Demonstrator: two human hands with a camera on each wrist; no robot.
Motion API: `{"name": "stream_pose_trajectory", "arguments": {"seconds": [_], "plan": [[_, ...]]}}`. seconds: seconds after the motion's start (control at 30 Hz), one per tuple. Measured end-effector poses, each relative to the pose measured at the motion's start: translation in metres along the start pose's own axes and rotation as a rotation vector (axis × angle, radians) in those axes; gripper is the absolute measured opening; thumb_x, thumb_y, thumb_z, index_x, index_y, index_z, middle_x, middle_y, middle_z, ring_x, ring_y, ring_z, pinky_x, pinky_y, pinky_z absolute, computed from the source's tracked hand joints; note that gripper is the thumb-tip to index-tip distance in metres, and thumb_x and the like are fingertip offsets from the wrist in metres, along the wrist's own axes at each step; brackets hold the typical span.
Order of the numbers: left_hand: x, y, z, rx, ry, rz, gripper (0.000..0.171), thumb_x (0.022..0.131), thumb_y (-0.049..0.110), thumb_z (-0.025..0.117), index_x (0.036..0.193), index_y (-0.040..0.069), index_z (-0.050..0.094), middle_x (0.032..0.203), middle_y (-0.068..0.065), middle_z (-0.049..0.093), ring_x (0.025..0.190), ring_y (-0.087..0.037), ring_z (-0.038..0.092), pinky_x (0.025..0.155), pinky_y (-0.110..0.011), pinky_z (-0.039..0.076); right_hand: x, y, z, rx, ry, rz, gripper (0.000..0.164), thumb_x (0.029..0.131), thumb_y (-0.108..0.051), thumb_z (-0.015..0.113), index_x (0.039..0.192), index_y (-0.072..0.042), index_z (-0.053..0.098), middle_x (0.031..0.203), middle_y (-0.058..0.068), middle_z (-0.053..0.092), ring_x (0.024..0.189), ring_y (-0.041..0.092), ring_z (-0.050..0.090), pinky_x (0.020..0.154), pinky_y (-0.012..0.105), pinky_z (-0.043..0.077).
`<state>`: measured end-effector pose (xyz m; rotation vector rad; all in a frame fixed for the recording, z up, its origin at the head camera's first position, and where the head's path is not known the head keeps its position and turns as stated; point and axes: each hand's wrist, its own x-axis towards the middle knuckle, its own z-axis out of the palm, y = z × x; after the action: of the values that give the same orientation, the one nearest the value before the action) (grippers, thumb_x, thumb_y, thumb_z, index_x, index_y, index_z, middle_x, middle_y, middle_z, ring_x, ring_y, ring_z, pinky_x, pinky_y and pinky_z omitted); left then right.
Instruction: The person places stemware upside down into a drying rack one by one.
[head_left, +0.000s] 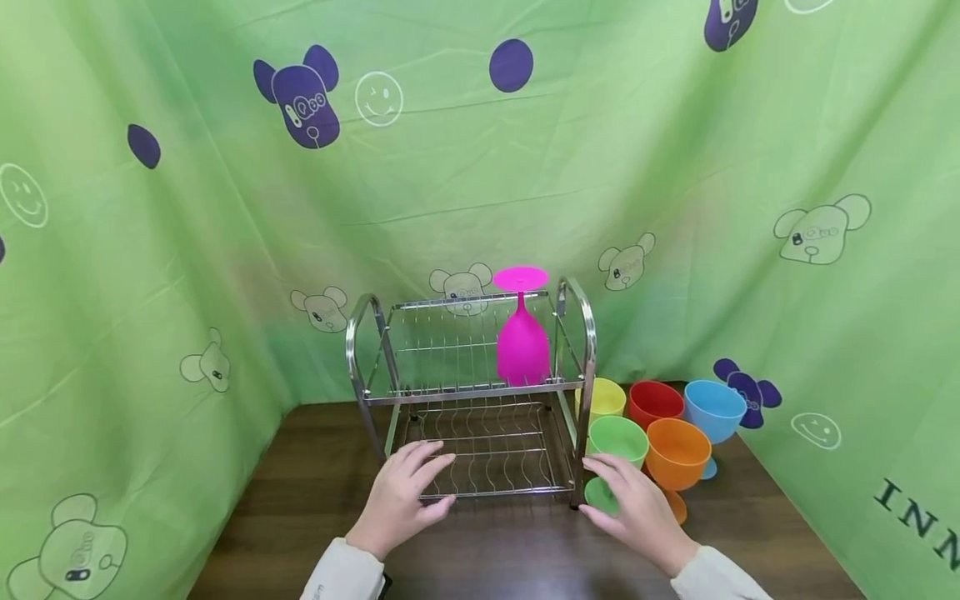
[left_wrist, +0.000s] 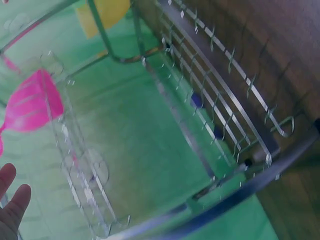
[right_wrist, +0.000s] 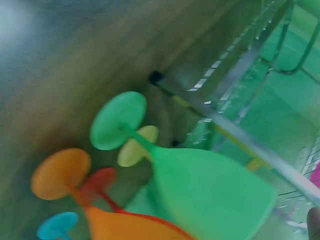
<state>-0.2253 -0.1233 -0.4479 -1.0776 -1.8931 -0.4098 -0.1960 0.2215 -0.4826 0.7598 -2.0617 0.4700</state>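
Note:
A magenta goblet (head_left: 522, 346) stands upside down on the upper tier of a two-tier metal dish rack (head_left: 480, 390), near its right end. My left hand (head_left: 401, 498) hovers before the rack's lower tier with fingers spread and nothing in them. Just right of the rack's front leg is my right hand (head_left: 633, 507), fingers loosely bent and holding nothing. It partly hides a green goblet (head_left: 617, 442) standing upright. In the right wrist view the green goblet (right_wrist: 210, 190) appears apart from the fingertip (right_wrist: 313, 222) at the edge.
Upright beside the green one stand yellow (head_left: 606, 398), red (head_left: 655, 402), blue (head_left: 715, 410) and orange (head_left: 678, 454) goblets. Everything rests on a dark wooden table (head_left: 300, 500). A green patterned curtain (head_left: 450, 183) encloses the back and sides.

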Motion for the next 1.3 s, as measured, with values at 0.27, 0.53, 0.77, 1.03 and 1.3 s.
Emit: {"name": "stream_pose_trajectory", "arguments": {"seconds": [0.27,0.53,0.77,1.03,1.3], "plan": [[0.001,0.021,0.034,0.067,-0.085,0.132,0.060,0.061,0.043,0.079,0.113,0.015,0.068,0.117,-0.010,0.065,0.105,-0.028,0.062,0.088,-0.037,0.051,-0.045,0.013,-0.005,0.047,0.010,0.228,0.070,0.087,-0.064,0.048,0.109,0.000,0.064,0.104,0.013,0.061,0.092,0.017,0.056,0.093,0.002,0.029],[0.007,0.035,0.053,0.071,-0.254,0.176,0.060,0.066,0.049,0.077,0.118,0.023,0.066,0.124,-0.005,0.063,0.114,-0.026,0.058,0.091,-0.034,0.049,-0.069,0.025,-0.015,0.182,-0.027,0.683,0.059,0.065,0.002,0.083,0.117,0.006,0.058,0.097,0.014,0.057,0.080,-0.004,0.052,0.070,0.009,0.046],[0.014,0.044,0.065,0.060,-0.350,0.267,0.061,0.068,0.053,0.076,0.121,0.025,0.065,0.127,-0.003,0.061,0.119,-0.024,0.055,0.094,-0.033,0.047,-0.079,0.039,-0.031,0.151,-0.296,0.956,0.056,0.081,-0.024,0.076,0.122,0.008,0.054,0.101,0.024,0.059,0.078,0.028,0.063,0.064,0.030,0.052],[0.022,0.048,0.070,0.054,-0.345,0.303,0.061,0.068,0.054,0.076,0.121,0.025,0.065,0.125,-0.004,0.062,0.116,-0.023,0.057,0.092,-0.031,0.048,-0.072,0.069,-0.046,0.114,-0.453,1.136,0.080,0.087,-0.044,0.066,0.134,0.013,0.036,0.113,0.039,0.053,0.104,0.050,0.053,0.085,0.059,0.043],[0.023,0.049,0.074,0.038,-0.362,0.278,0.062,0.068,0.052,0.076,0.122,0.024,0.064,0.127,-0.004,0.061,0.118,-0.023,0.056,0.093,-0.031,0.047,-0.062,0.089,-0.038,0.252,-0.375,1.216,0.095,0.086,-0.042,0.068,0.143,0.015,0.016,0.132,0.039,0.036,0.118,0.049,0.038,0.098,0.062,0.033]]}}
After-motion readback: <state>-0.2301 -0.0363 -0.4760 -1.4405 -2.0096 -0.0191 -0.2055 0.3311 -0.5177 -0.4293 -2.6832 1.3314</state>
